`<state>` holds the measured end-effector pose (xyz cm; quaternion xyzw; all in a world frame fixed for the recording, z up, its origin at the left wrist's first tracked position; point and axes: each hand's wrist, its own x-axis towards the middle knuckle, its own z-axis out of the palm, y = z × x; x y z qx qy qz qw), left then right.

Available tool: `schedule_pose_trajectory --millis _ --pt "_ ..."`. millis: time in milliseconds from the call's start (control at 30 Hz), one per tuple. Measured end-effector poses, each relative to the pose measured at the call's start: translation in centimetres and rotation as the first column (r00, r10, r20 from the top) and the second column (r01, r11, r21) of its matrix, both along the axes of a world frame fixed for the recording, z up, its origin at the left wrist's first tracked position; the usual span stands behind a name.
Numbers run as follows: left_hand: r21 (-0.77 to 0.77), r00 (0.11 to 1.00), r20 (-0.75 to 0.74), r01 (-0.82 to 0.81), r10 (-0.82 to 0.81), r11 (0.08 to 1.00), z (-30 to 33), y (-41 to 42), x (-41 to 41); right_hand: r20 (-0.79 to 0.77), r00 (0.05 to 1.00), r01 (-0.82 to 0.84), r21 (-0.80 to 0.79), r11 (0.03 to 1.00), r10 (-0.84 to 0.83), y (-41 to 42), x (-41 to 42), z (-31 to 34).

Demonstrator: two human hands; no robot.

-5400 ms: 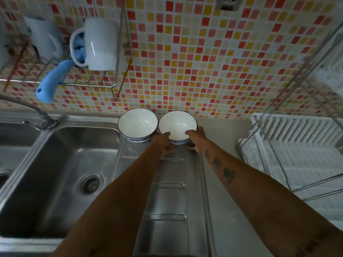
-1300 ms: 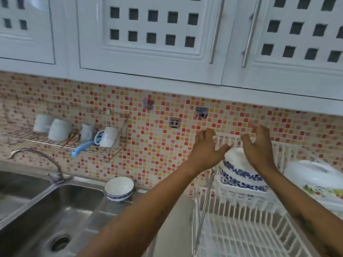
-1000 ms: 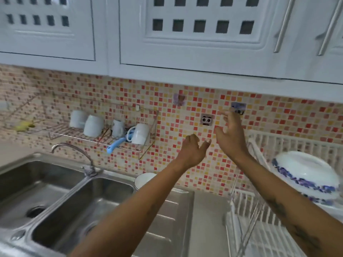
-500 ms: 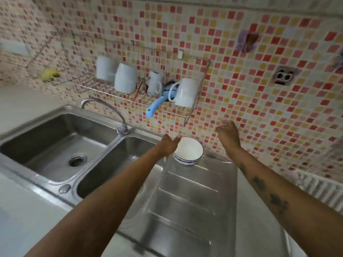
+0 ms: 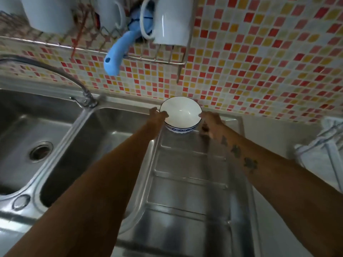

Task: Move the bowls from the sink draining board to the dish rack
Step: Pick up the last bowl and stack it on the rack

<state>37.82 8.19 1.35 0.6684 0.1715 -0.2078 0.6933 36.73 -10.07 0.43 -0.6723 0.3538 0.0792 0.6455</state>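
- The step in hand is the pickup: 1 white bowl [image 5: 180,113] with a blue patterned band stands upright at the far end of the draining board [image 5: 187,182], close against the tiled wall [image 5: 259,62].
- The left hand [image 5: 157,115] is at the bowl's left rim, with its thumb hooked over the edge and touching it; the fingers behind are hidden, so I judge it is closing on the bowl, not yet gripping firmly.
- The right hand [image 5: 210,121] is at the right rim, with a fingertip touching the edge. Whether it has closed fully I cannot tell; the palm sits low beside the bowl's wall.
- The bowl's base appears to rest on the steel, so I take it that no lift has begun.
- Only a corner of the white dish rack [image 5: 323,145] shows, at the right edge, well apart from the bowl.
- The next move calls for both hands to firm up on opposite sides of the rim, raise the bowl straight up clear of the ribbed board, then carry it rightward to the rack.
- Above hang mugs [image 5: 172,21] and a blue handle [image 5: 116,56] on a wire shelf; the lift should stay low enough to miss them.
- The steel may be wet, so the glazed rim could slip.
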Motion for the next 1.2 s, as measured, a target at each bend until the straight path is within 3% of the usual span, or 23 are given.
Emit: schedule_pose_trajectory --millis 267,467,733,833,933,1200 --pt "-0.062 0.990 0.087 -0.103 0.108 0.993 -4.0 -2.2 0.9 0.065 0.994 -0.097 0.128 0.987 0.090 0.5 0.7 -1.6" --pt "-0.065 0.988 0.109 -0.106 0.113 0.992 -6.2 -2.1 2.4 0.088 0.996 0.019 0.123 0.992 -0.030 1.3 0.8 -1.7" --pt "-0.300 0.993 0.115 0.007 0.029 0.954 1.3 -3.8 -4.0 0.102 0.990 0.086 0.062 0.994 -0.092 -0.6 -2.9 3.7" --pt "-0.514 0.999 -0.026 0.027 -0.047 0.857 5.3 -4.8 -6.4 0.127 0.977 0.170 0.041 0.985 -0.173 -1.6 -4.9 7.7" --pt "-0.705 0.983 0.022 0.146 -0.184 0.694 10.6 -6.4 -8.9 0.213 0.955 0.218 -0.021 0.976 -0.208 -3.3 -7.5 13.2" --pt "-0.865 0.906 0.125 0.299 -0.405 0.402 22.5 -11.4 -15.1 0.512 0.847 0.232 -0.109 0.967 -0.146 -8.4 -18.7 29.7"
